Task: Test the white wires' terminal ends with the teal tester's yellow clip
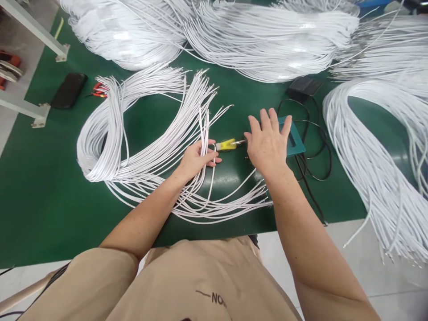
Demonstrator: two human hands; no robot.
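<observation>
White wires (204,127), a few strands, run through the closed left hand (195,161), inward from the middle of the bench's (43,209) front edge. A blurred yellow piece (228,144) lies just right of those fingertips, long axis roughly parallel to that edge, its metal shaft (240,142) pointing toward the right hand (269,145), palm down, fingers spread; left hand nearer the yellow body.
</observation>
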